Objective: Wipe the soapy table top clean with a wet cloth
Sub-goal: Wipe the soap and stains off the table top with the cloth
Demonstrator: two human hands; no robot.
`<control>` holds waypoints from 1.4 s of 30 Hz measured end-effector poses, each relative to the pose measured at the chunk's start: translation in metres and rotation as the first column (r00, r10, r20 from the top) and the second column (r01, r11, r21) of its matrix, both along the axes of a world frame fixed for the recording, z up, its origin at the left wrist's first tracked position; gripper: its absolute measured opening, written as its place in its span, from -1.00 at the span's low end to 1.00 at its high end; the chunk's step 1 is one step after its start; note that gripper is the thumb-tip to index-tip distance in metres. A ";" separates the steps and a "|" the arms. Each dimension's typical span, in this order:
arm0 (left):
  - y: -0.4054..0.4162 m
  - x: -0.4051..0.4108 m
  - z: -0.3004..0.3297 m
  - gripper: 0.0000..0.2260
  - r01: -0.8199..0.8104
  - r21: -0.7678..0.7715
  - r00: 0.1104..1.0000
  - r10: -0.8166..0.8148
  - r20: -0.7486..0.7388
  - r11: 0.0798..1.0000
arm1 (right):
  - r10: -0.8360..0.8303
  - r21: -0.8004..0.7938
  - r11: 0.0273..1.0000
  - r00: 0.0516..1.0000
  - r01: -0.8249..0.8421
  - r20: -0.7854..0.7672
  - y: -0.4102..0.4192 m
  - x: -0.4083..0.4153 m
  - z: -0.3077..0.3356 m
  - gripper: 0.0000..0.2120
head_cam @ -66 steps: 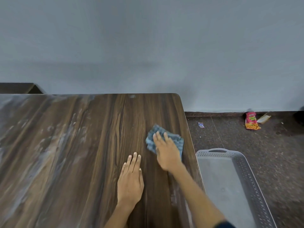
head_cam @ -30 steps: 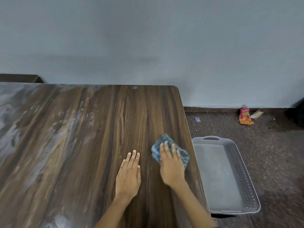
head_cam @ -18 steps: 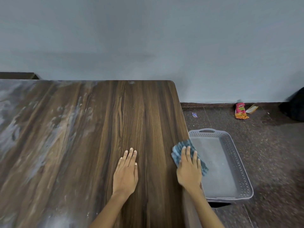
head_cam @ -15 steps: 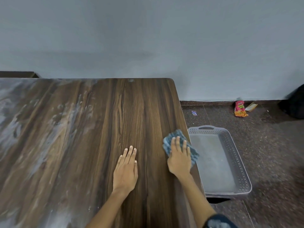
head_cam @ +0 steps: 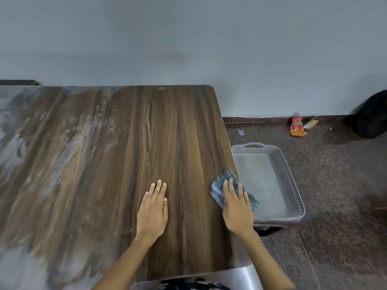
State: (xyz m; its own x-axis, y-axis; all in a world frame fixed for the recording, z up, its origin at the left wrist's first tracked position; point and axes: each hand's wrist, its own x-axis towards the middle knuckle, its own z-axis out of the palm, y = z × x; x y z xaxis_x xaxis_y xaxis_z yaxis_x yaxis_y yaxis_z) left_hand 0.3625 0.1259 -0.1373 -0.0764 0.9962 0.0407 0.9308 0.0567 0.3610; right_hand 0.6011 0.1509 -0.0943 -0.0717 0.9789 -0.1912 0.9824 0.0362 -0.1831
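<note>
The table (head_cam: 117, 164) is bare wood across the middle and left of the frame, broken only by the left hand (head_cam: 152, 212) lying flat at lower centre. At the right edge the right hand (head_cam: 237, 208) presses the cloth (head_cam: 225, 185), which overhangs the grey basket (head_cam: 293, 185) standing on the floor (head_cam: 335, 206) just beside the table. The wall (head_cam: 188, 38) closes the far side.

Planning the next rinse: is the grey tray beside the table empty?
Empty: grey tray shows only its bare floor; the cloth stays under the right hand.
</note>
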 end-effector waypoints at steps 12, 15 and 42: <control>-0.067 0.009 0.002 -0.53 -0.039 -0.032 0.999 0.040 0.032 0.999 | 0.442 -0.024 0.896 0.897 -0.443 -0.018 -0.151 -0.007 -0.010 -0.30; -0.088 0.013 0.001 -0.51 -0.047 -0.038 0.998 0.048 0.029 0.998 | 0.284 0.022 0.959 0.957 -0.284 -0.057 -0.167 0.030 -0.015 -0.28; -0.159 -0.206 -0.001 -0.55 0.060 -0.106 0.998 -0.059 0.017 0.993 | -0.024 0.021 1.000 1.000 0.023 0.015 -0.214 -0.267 -0.024 -0.20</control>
State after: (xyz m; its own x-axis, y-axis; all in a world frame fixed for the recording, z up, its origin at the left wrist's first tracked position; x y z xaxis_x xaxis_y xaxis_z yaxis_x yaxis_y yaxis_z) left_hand 0.1570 -0.0334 -0.1382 -0.0165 0.9977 -0.0664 0.9286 0.0399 0.3689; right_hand 0.3338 -0.0636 -0.1187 -0.0458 0.9841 -0.1716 0.9858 0.0167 -0.1672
